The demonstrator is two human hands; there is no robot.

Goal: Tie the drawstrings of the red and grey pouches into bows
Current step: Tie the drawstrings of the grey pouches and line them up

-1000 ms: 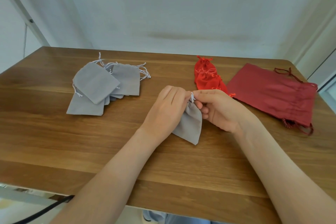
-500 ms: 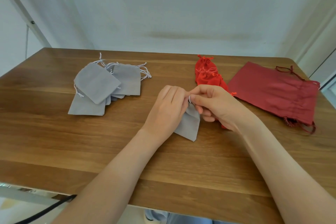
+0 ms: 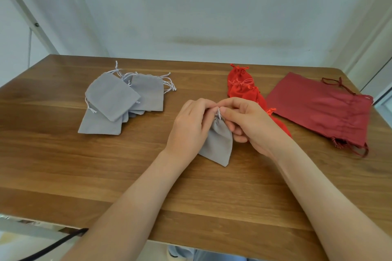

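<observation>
Left hand and right hand slightly higher, fingers pinching grey pouch drawstring

Wooden table, plank grain. Back left: heap of grey pouches, overlapping, white cords loose. Centre: one grey pouch, neck up, tilted. Right of centre: small red pouches, bunched. Far right: large dark red bag, flat, just beside them.
</observation>
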